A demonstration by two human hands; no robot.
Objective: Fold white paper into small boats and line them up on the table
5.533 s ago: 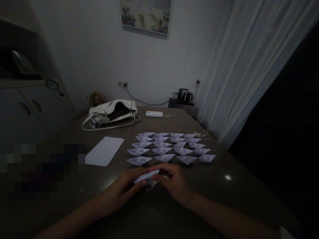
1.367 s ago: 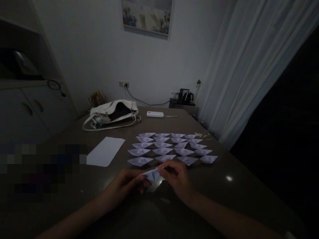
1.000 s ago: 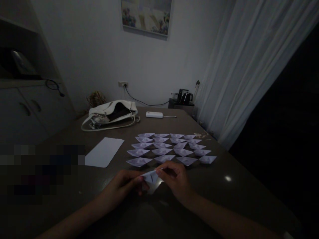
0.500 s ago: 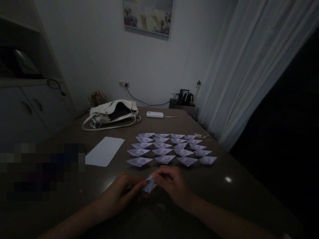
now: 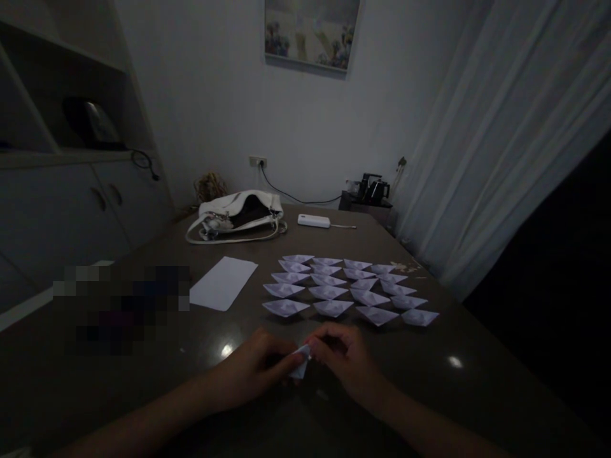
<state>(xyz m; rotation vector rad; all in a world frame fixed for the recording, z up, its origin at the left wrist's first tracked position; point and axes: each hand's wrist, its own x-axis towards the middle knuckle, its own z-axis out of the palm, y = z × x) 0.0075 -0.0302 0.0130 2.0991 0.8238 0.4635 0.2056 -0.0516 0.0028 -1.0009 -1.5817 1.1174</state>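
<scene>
A small folded piece of paper (image 5: 300,366) is held between my two hands above the near part of the table. My left hand (image 5: 260,366) pinches it from the left, thumb on the near face. With thumb and fingertips closed, my right hand (image 5: 344,356) grips its upper right corner. Part of the paper is hidden behind the fingers. Just beyond my hands, several white paper boats (image 5: 328,292) stand in rows. To their left lies a stack of white paper (image 5: 224,283), flat on the table.
A white handbag (image 5: 238,216) rests at the table's far left, and a white power bank (image 5: 314,221) with a short strap lies right of it. A blurred-out patch (image 5: 128,308) covers the left side. Behind the table (image 5: 329,238) stands a kettle (image 5: 379,189).
The camera view has turned left, so everything sits further right. Both hands still hold the folded paper, and the fingers have shifted slightly on it.
</scene>
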